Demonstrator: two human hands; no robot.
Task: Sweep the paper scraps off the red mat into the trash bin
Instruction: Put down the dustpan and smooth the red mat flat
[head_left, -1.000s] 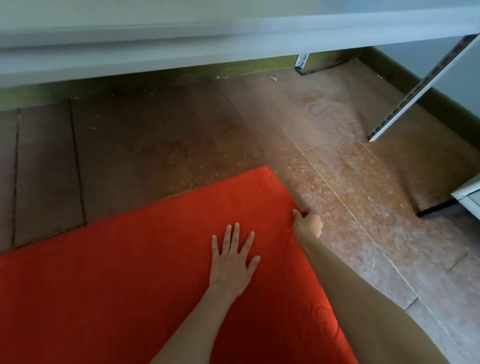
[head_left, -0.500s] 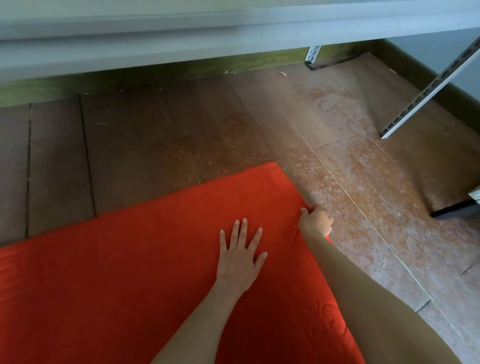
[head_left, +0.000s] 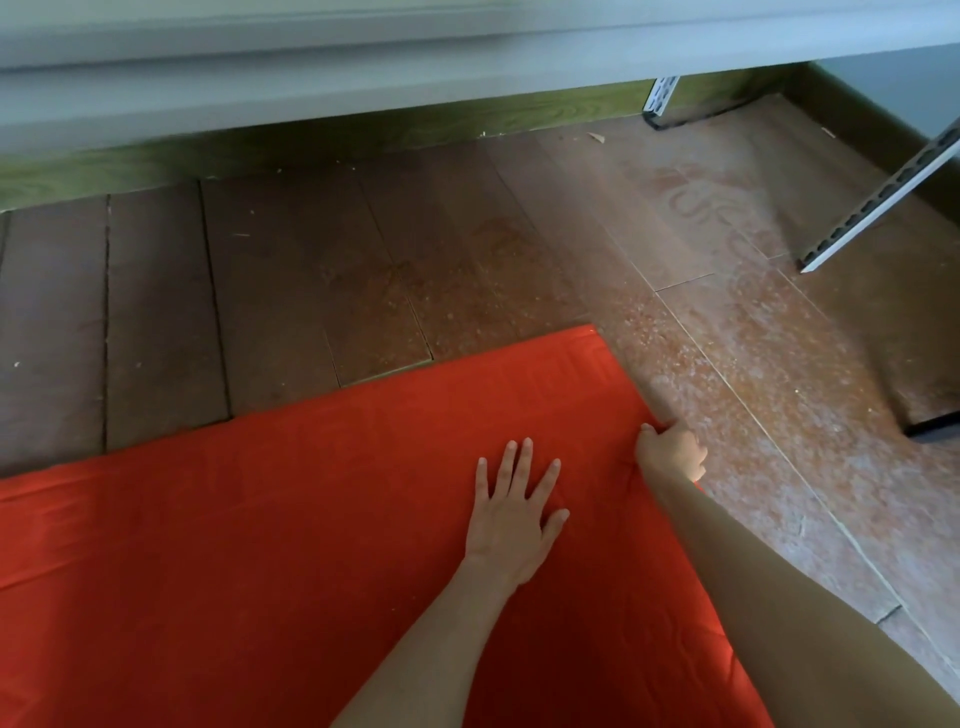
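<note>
Red thin cloth-like mat (head_left: 260, 545) lies on the brown wooden plank floor (head_left: 311, 260), faintly creased, so I judge it light and limp. Left hand (head_left: 511, 512) presses flat on it, grip spread; right hand (head_left: 672, 452) pinches its right edge, the sensible hold. No paper scraps or trash bin show.

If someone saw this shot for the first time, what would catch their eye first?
The bright red mat fills the lower left, spread over a dusty wooden floor. The left hand lies flat on it with fingers spread, while the right hand grips its right edge.
</note>
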